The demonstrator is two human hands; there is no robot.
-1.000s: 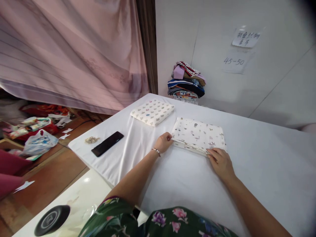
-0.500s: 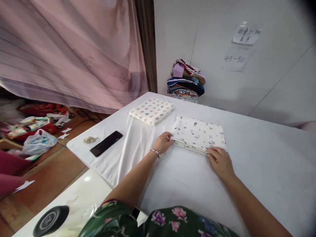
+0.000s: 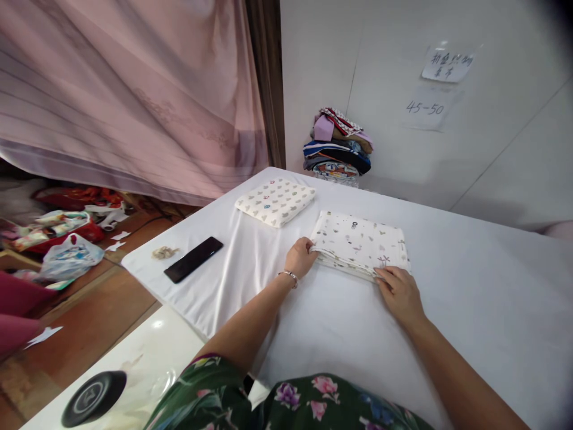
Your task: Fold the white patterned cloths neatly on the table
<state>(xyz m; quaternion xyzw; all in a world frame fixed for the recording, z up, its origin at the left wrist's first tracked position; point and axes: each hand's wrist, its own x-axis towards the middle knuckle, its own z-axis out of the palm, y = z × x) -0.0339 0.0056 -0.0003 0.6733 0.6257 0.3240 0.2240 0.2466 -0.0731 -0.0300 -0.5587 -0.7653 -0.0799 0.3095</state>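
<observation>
In front of me a folded white cloth (image 3: 358,239) with a small scattered print lies flat on the white-covered table (image 3: 340,334). My left hand (image 3: 301,258) pinches its near left corner between thumb and fingers. At the near right corner, my right hand (image 3: 400,294) grips the front edge, fingers on top. Between the hands the front edge shows several layers, with the top one slightly lifted and wavy. A second folded cloth (image 3: 275,203), cream with a grey cloud-like print, rests farther back on the left, apart from both hands.
A black phone (image 3: 193,260) and a small beige coil (image 3: 164,252) lie near the table's left edge. Behind the table rises a stack of folded fabrics (image 3: 338,146) against the wall. A round black object (image 3: 94,398) sits on a white surface at lower left. A pink curtain (image 3: 147,89) hangs left.
My left hand has shifted slightly right along the cloth's front edge, and the edge there now bends up a little. My right hand stays at its corner.
</observation>
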